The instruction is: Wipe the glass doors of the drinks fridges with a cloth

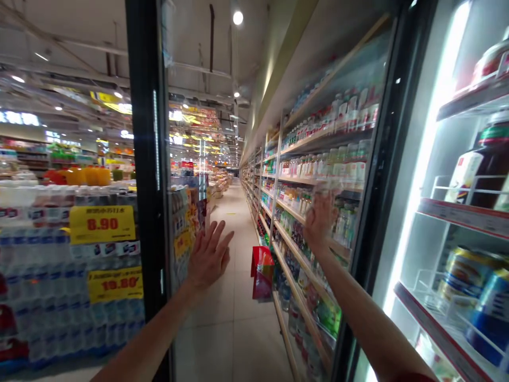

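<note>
A glass cooler door with a dark frame [145, 132] stands open in front of me, and the aisle shows through its pane. My left hand [209, 254] is raised at the pane, palm toward the glass, with its fingers spread and nothing visible in them. Farther right, my right hand [319, 217] is also raised at the glass, its fingers smeared by motion. A pale, blurred patch [329, 187] lies by those fingertips; I cannot tell whether it is a cloth or a reflection.
On the right is the lit cooler, with cans [461, 273] and a dark bottle [491, 159] on its shelves. Stacked water bottles [75, 289] with yellow price signs [102, 224] stand on the left. Beyond the glass, a red stand [262, 271] rests on the aisle floor [234, 313].
</note>
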Demonstrator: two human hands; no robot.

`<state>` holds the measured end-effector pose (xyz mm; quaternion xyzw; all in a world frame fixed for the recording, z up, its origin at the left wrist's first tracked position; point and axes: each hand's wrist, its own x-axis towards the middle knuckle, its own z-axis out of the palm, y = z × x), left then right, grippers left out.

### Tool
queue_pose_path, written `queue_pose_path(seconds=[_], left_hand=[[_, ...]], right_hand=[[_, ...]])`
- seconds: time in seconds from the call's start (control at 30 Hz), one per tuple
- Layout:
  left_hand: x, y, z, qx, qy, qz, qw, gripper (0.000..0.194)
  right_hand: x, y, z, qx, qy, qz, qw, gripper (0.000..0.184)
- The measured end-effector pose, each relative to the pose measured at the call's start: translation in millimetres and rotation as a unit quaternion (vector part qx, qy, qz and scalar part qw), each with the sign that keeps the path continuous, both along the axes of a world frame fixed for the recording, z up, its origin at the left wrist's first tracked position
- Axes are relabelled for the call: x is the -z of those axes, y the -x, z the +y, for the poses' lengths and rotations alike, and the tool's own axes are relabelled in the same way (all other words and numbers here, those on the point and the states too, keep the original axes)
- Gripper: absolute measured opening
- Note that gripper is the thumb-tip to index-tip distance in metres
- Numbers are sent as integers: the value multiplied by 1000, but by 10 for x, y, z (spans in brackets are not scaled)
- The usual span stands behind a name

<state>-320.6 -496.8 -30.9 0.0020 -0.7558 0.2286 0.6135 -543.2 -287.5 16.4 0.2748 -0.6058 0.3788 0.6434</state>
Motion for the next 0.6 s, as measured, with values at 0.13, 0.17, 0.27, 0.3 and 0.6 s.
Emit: queue_pose_path(seconds=[0.13,0.17,0.27,0.3,0.6], left_hand=[[-11,-7,11,4,-3,-1,1000,56],[-11,-7,11,6,-4,-2,1000,56],[-6,-4,0,10,-8,-6,1000,55],[-4,-3,-5,10,-10,-6,1000,55],[2,-24,12,1,-8,-12,1000,45]], right_hand=[[194,-161,-86,-39,-260,167,950,43],[188,-148,-70,-32,-235,152,960,42],[106,-73,-18,-1,-13,5,1000,47],[97,-77,-24,0,33,-27,999,49],[191,-123,-61,-24,-82,48,995,47]])
